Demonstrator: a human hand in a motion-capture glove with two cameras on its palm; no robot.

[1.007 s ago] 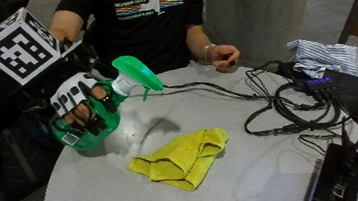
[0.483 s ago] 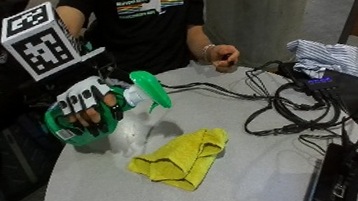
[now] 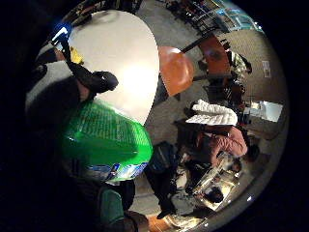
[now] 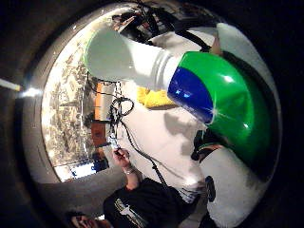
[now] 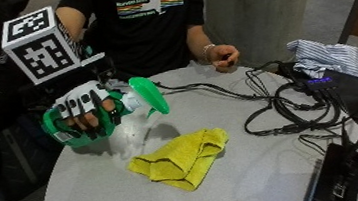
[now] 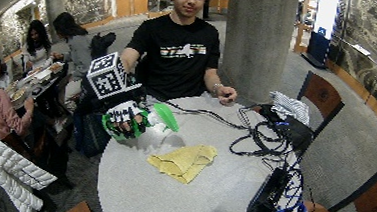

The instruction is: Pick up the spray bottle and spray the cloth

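Observation:
My gloved right hand (image 5: pixel 85 110) grips a green spray bottle (image 5: pixel 104 117) above the table's left side. The bottle lies nearly on its side, its green spray head (image 5: pixel 150 94) pointing toward the middle of the table. A crumpled yellow cloth (image 5: pixel 182 159) lies on the round grey table (image 5: pixel 253 168), below and to the right of the nozzle. In the thumb side palm view the bottle's green body (image 4: pixel 232 104) and white neck (image 4: pixel 128 59) fill the picture, with the yellow cloth (image 4: pixel 154 98) beyond. The wide view shows the hand (image 6: pixel 127 118), the bottle (image 6: pixel 149 118) and the cloth (image 6: pixel 183 161).
Black cables (image 5: pixel 287 109) loop across the table's right half. A striped folded cloth (image 5: pixel 328 57) and black devices (image 5: pixel 338 177) sit at the right edge. The person's bare left hand (image 5: pixel 223 55) rests at the table's far edge. A concrete pillar (image 5: pixel 256 12) stands behind.
The hand has lifted the bottle off the table and tipped it from upright to nearly on its side, carrying it rightward toward the cloth. The cloth has not moved.

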